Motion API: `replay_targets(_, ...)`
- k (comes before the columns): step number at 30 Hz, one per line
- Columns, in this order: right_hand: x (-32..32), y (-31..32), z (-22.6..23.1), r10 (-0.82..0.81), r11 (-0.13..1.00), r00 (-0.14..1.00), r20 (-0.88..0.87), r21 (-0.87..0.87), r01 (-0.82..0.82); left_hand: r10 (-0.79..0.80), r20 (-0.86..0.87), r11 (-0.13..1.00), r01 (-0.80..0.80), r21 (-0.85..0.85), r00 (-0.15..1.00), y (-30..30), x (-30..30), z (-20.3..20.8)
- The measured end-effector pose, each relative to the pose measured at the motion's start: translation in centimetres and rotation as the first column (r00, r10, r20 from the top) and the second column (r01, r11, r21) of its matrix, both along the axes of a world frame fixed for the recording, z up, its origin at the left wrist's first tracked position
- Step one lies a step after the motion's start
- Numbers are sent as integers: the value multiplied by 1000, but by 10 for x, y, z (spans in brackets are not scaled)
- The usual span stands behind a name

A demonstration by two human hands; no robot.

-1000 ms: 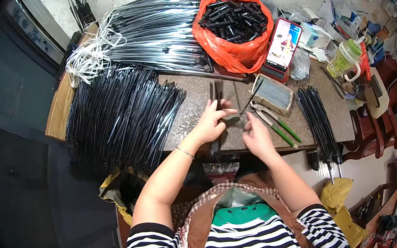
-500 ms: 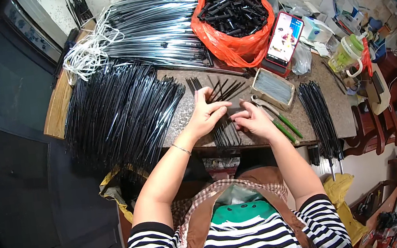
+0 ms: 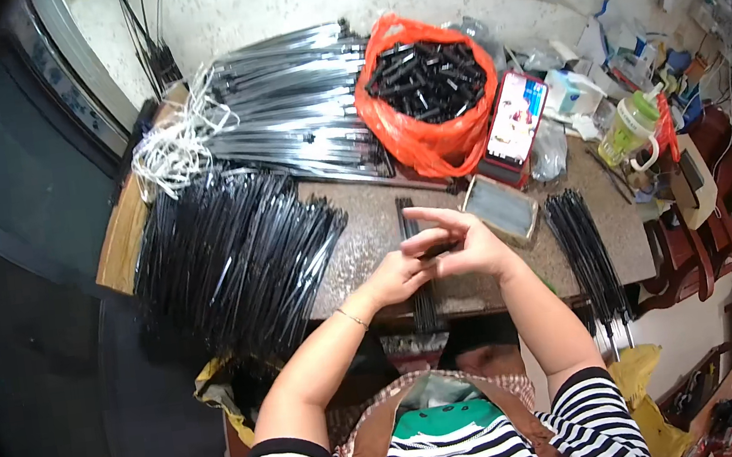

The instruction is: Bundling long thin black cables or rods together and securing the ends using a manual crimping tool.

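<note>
Raised off the tabletop since half a second ago and drawn together at centre: left hand (image 3: 395, 275) and right hand (image 3: 469, 248), fingers curled on a small black piece, hard to make out, between them. Directly beneath, a narrow bundle of thin black rods (image 3: 420, 295) lying straight on the speckled brown table (image 3: 367, 237), partly hidden by both hands. At nine o'clock, a fanned heap of long black strips (image 3: 232, 254). At three o'clock, a slim black rod bunch (image 3: 583, 247). At twelve o'clock, an orange plastic bag of short black pieces (image 3: 428, 98).
</note>
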State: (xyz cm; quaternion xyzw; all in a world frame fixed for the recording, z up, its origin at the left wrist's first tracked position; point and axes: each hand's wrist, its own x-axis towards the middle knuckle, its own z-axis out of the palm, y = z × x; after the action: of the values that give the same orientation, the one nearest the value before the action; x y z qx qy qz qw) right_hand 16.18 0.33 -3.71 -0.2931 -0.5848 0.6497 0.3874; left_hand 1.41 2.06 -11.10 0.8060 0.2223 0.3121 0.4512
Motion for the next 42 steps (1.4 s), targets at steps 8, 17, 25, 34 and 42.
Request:
replay_targets(8, 2, -12, -8, -62, 930, 874, 482, 347, -125, 29, -13, 995, -28, 97, 999, -18, 1, -6)
replay_targets(17, -31, 7, 2, -600, 643, 358, 716, 697, -318, 4, 113, 960, -35, 277, 994, -18, 0, 10)
replay_targets(25, 58, 18, -1, -591, 806, -7, 806, 591, -8, 6, 367, 994, -44, 96, 930, -16, -5, 30)
replay_targets(34, 65, -10, -30, -845, 476, 306, 439, 877, 56, 99, 389, 995, -99, -20, 916, -12, -1, 31)
replay_targets(42, 8, -45, -2, -677, 611, 641, 362, 762, 215, 103, 344, 992, -122, 32, 933, -14, 6, 27)
